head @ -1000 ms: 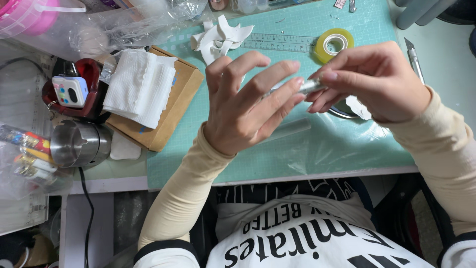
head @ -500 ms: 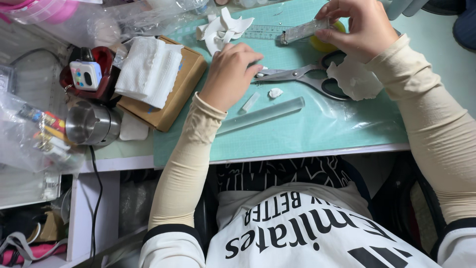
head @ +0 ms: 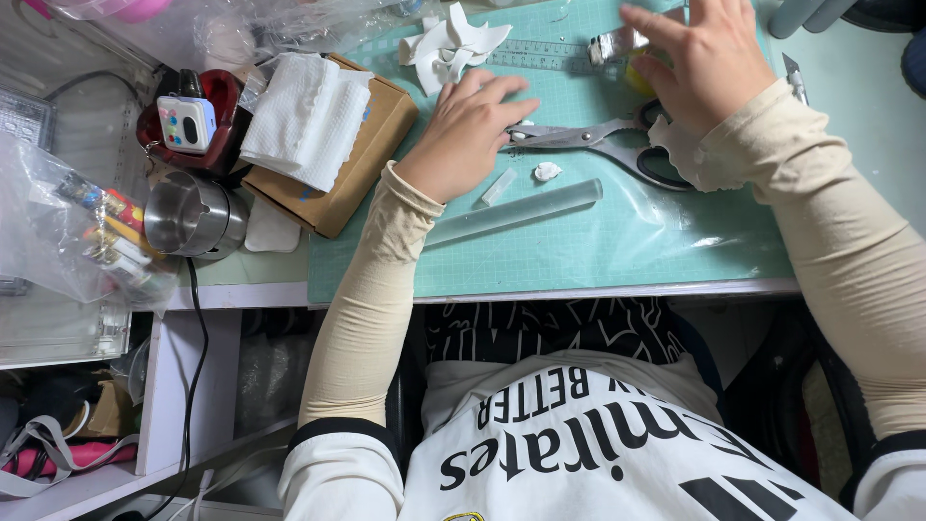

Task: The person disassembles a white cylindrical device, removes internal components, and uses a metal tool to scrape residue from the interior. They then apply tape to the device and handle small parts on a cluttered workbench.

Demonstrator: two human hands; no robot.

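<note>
One folded white cloth (head: 307, 116) atop cardboard box (head: 371, 145)

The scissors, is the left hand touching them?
Touching. The head view shows the left hand lying on the green mat with its fingers resting on the blades of the scissors, no gap between them.

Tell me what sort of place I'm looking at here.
Most likely a home craft or hobby desk. A green cutting mat covers the work surface, with scissors by the left hand, a clear ruler, and white cut scraps. The right hand reaches toward the mat's far edge.
</note>
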